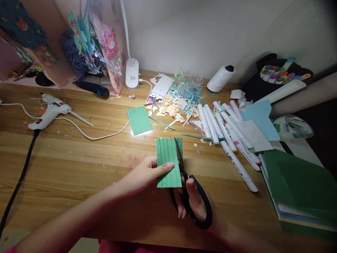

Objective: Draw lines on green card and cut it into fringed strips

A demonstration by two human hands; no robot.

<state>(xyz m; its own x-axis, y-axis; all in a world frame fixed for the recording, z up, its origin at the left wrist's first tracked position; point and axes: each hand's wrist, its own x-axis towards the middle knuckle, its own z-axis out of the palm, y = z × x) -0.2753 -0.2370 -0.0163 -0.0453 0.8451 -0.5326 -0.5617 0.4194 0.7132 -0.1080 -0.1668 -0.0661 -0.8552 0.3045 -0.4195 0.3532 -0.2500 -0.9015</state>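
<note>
My left hand [147, 172] pinches a piece of green paper [165, 151] marked with dark parallel lines, its thumb flat across the front. In my right hand [196, 198] are black-handled scissors [205, 203], thumb through one loop and fingers in the other. The scissor blades lie along the paper's right side, pointing away from me, with a strip of green to their right. Beyond the hands, a second lined green piece [139, 120] rests on the table, and thin green strips [162, 123] lie beside it.
A glue gun [51, 110] with its cables lies at left. Paper scraps [176, 102] are heaped at the back near a white lamp base [132, 73]. Several markers [229, 126], a tape roll [295, 126] and stacked green paper [300, 186] sit at right. A decorated box [116, 70] stands back left.
</note>
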